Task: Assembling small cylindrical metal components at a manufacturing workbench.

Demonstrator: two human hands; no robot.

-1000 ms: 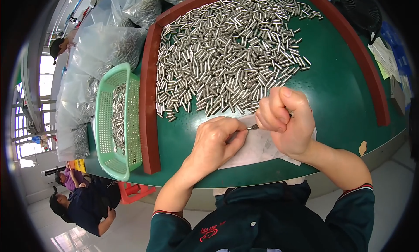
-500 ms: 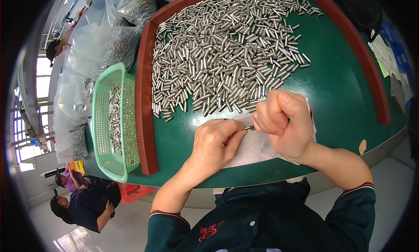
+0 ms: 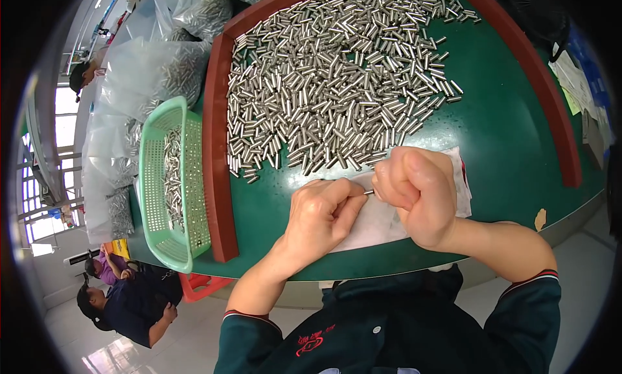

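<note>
My left hand is closed, its thumb and forefinger pinching a short metal pin. The pin's bare end points toward my right hand, whose fingers are curled tight in a fist close beside it. What sits inside that fist is hidden. Under both hands lies a creased whitish cloth or sheet. Just beyond them, a large heap of loose shiny metal pins spreads over the green tabletop.
Dark red rails border the heap at left, back and right. A light green plastic basket with pins stands outside the left rail, beside clear bags of more pins. Other people are at the far left.
My right hand has come down slightly toward me and turned a little, still in a fist. The left hand keeps its pinch on the pin almost in place.
</note>
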